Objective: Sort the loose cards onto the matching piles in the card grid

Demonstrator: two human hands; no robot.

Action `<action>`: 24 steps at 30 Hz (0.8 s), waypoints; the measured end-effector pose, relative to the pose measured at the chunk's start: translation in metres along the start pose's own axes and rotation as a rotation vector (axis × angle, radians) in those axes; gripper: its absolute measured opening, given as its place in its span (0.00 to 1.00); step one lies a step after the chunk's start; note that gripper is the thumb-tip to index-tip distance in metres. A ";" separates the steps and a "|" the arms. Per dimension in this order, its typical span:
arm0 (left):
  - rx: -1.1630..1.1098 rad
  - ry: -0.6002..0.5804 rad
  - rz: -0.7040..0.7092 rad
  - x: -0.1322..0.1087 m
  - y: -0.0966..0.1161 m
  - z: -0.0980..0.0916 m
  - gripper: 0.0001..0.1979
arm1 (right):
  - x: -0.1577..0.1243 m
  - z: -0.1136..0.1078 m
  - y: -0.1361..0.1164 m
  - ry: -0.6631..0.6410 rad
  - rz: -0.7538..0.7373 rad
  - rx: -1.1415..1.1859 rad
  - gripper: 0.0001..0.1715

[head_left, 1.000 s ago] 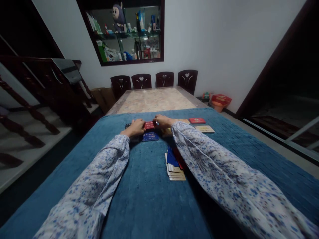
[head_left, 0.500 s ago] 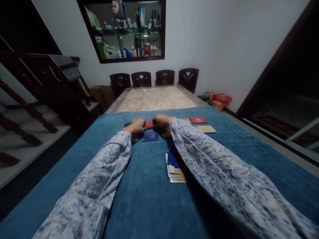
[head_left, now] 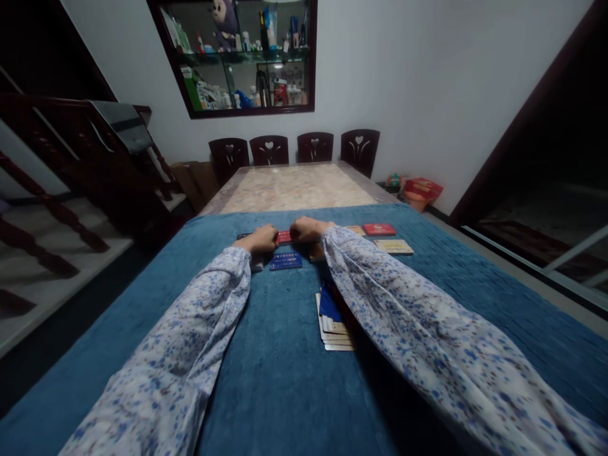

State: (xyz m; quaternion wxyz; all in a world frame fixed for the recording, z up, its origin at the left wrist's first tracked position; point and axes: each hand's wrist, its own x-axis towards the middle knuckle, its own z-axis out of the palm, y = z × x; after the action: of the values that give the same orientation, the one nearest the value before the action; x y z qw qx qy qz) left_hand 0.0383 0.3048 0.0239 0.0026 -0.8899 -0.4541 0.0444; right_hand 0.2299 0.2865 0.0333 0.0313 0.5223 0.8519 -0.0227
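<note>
A red card (head_left: 284, 237) with pale printing lies between my hands at the far side of the blue cloth. My left hand (head_left: 263, 240) has its fingers closed at the card's left end. At the right end, my right hand (head_left: 308, 229) is curled with the fingers together. Just nearer to me is a blue card (head_left: 285, 260) with white print. Dark and tan cards are partly covered by my hands. To the right are another red card (head_left: 379, 229) and a cream card (head_left: 394, 246). A fanned pile of cards (head_left: 338, 342) lies closer, partly under my right sleeve.
The blue cloth (head_left: 266, 367) covers the near part of the table, and the bare stone-like tabletop (head_left: 294, 185) extends beyond. Several dark chairs (head_left: 315, 148) stand at the far end. A wooden railing (head_left: 47, 190) is on the left; a red bag (head_left: 422, 189) sits beyond the right edge.
Both hands stay at the two ends of the red card, with only a very slight shift of the fingers. The other cards have not moved.
</note>
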 end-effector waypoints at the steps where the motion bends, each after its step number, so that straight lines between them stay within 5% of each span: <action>1: -0.006 -0.003 0.001 0.001 0.000 0.000 0.11 | 0.000 0.000 0.000 0.000 0.006 0.004 0.20; 24: 0.084 -0.061 -0.002 -0.008 0.010 -0.009 0.16 | 0.001 -0.001 0.000 -0.033 0.020 0.004 0.22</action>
State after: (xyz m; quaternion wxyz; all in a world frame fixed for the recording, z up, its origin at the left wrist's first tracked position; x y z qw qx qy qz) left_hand 0.0427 0.2926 0.0335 0.0260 -0.8867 -0.4527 0.0906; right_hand 0.2288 0.2876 0.0343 0.0445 0.5302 0.8460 -0.0327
